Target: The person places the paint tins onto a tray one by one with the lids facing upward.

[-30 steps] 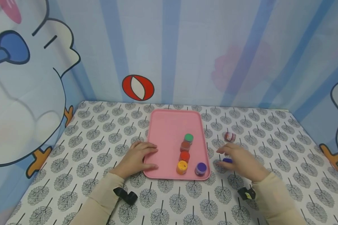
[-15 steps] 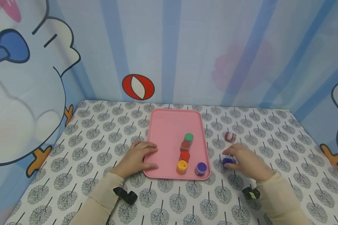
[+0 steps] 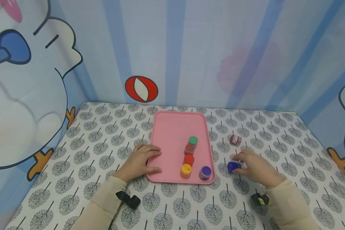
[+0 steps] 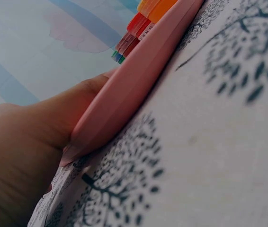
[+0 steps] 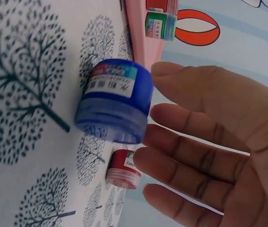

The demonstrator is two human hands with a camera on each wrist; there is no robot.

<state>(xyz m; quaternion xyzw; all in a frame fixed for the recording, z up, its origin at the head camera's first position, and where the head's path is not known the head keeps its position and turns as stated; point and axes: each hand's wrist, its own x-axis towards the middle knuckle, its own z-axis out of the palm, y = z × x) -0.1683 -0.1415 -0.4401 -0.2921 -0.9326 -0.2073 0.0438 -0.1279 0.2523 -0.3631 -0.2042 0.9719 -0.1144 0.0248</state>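
My left hand [image 3: 142,160] rests at the left edge of the pink tray [image 3: 168,131], fingers and thumb reaching over its rim. In the left wrist view the thumb side of this hand [image 4: 34,137] lies against the rim. On the cloth right of the tray, a blue paint jar [image 5: 117,92] with a ribbed translucent end lies on its side. My right hand [image 3: 254,166] is beside that jar, fingers spread loosely and holding nothing. Its thumb tip is close to the jar in the right wrist view.
In the tray, green [image 3: 193,141], brown [image 3: 189,149], red [image 3: 188,159] and orange-yellow [image 3: 186,171] jars form a row. A purple jar [image 3: 205,172] stands in the front right corner. Behind the blue jar, a dark red jar [image 3: 235,139] lies on the patterned cloth.
My right hand has moved a little to the right, uncovering more of the blue paint jar, which stays at about the same spot. The left hand has not moved.
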